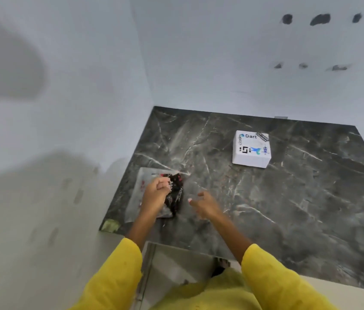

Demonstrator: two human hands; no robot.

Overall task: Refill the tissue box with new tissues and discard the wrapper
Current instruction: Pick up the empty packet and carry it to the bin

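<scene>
A white tissue box (pixel 251 149) with stickers on its top sits on the dark marble counter (pixel 299 186), toward the back. Near the counter's left edge lies a tissue pack in a clear wrapper with black and red print (pixel 175 198). My left hand (pixel 155 194) rests on top of the pack with its fingers curled on the wrapper. My right hand (pixel 205 203) hovers just right of the pack, fingers apart, holding nothing. Both forearms come out of yellow sleeves.
White walls meet in a corner behind and left of the counter. A pale green scrap (pixel 109 225) lies at the counter's front-left corner. Below the front edge, a tiled floor and a foot (pixel 221 266) show.
</scene>
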